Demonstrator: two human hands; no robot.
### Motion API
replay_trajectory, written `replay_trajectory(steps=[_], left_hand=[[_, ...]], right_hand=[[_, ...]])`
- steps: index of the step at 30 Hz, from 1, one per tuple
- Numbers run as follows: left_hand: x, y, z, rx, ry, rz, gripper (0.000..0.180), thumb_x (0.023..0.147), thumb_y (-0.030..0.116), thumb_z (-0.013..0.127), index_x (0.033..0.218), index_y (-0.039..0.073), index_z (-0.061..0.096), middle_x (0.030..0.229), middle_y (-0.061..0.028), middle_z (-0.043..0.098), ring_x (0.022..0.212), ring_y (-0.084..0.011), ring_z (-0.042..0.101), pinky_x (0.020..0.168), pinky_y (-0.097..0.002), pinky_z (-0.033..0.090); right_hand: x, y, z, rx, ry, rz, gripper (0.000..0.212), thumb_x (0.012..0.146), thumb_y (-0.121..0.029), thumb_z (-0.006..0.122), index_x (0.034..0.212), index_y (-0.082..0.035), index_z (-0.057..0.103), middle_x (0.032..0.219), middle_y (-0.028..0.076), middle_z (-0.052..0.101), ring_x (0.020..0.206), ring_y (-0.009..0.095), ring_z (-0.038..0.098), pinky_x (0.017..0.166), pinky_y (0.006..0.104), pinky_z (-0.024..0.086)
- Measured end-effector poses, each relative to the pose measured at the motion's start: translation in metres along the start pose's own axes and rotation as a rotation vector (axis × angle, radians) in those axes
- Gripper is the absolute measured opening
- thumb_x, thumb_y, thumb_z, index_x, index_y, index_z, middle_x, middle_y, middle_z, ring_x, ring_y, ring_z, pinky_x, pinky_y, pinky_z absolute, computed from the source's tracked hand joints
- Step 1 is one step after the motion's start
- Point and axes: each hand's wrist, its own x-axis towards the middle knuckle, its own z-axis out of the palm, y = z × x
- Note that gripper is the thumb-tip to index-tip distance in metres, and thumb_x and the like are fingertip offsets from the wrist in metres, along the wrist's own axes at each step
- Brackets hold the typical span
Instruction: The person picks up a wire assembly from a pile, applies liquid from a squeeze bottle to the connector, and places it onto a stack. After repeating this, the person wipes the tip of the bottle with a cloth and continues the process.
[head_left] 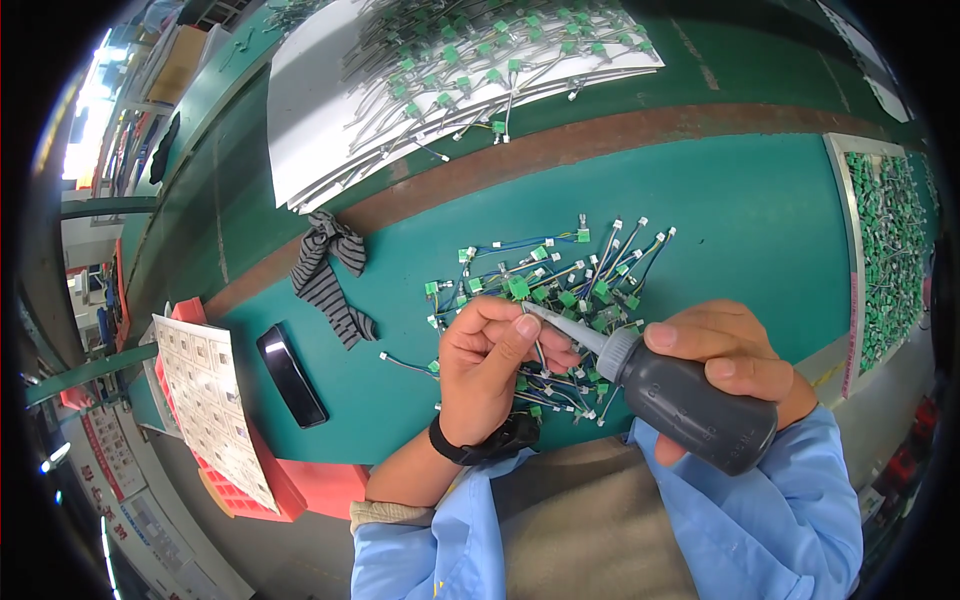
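My left hand point(492, 358) pinches a small wired connector with a green block point(518, 288) at its upper end; part of its wire is hidden by the fingers. Wrapped round a dark grey squeeze bottle point(700, 408) is my right hand point(728, 345). The bottle lies tilted, and its long pale nozzle point(565, 325) points left, with the tip at or right beside the green block. I cannot tell whether anything is coming out. Beneath and beyond both hands spreads a loose heap of wired green connectors point(600, 290) with white plugs.
A striped grey cloth point(332, 282) and a black phone point(292, 376) lie left on the green table point(740, 215). A printed sheet point(212, 400) leans on a red bin point(285, 490). Far off, white sheets point(310, 130) carry many connectors. A tray of green parts point(852, 270) stands right.
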Motion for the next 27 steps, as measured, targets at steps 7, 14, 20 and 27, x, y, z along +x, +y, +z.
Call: replay_trajectory(steps=[7, 14, 20, 27], left_hand=[[0.0004, -0.0009, -0.0014, -0.015, -0.011, -0.010, 0.012, 0.103, 0.007, 0.054, 0.114, 0.004, 0.056, 0.095, -0.0194, 0.073, 0.083, -0.0283, 0.074, 0.073, -0.0384, 0.061], [0.0002, -0.0007, -0.0011, -0.025, 0.001, -0.012, 0.012, 0.103, 0.008, 0.055, 0.114, 0.004, 0.057, 0.095, -0.0190, 0.073, 0.083, -0.0282, 0.074, 0.073, -0.0388, 0.061], [0.0002, -0.0004, -0.0012, -0.034, 0.013, -0.020, 0.013, 0.103, 0.008, 0.055, 0.114, 0.003, 0.058, 0.095, -0.0187, 0.073, 0.082, -0.0280, 0.074, 0.073, -0.0389, 0.061], [-0.0001, 0.0027, 0.0010, -0.053, 0.019, -0.032, 0.012, 0.102, 0.007, 0.056, 0.113, 0.002, 0.059, 0.095, -0.0189, 0.073, 0.082, -0.0278, 0.074, 0.073, -0.0390, 0.061]], right_hand=[[-0.0011, -0.0006, -0.0017, 0.018, 0.003, 0.011, 0.082, 0.071, -0.038, 0.091, 0.127, -0.009, 0.040, 0.118, 0.030, 0.066, 0.076, 0.032, 0.074, 0.058, 0.0352, 0.060], [-0.0033, -0.0019, -0.0054, 0.008, -0.044, 0.029, 0.084, 0.077, -0.042, 0.086, 0.136, -0.011, 0.035, 0.127, 0.030, 0.061, 0.080, 0.032, 0.072, 0.062, 0.0392, 0.058], [-0.0008, -0.0021, -0.0041, 0.013, -0.022, 0.042, 0.086, 0.072, -0.039, 0.090, 0.133, -0.011, 0.038, 0.125, 0.029, 0.063, 0.079, 0.031, 0.073, 0.061, 0.0362, 0.059], [-0.0001, -0.0023, -0.0029, 0.016, -0.007, 0.046, 0.087, 0.069, -0.038, 0.092, 0.132, -0.011, 0.039, 0.123, 0.029, 0.064, 0.079, 0.031, 0.074, 0.061, 0.0350, 0.060]])
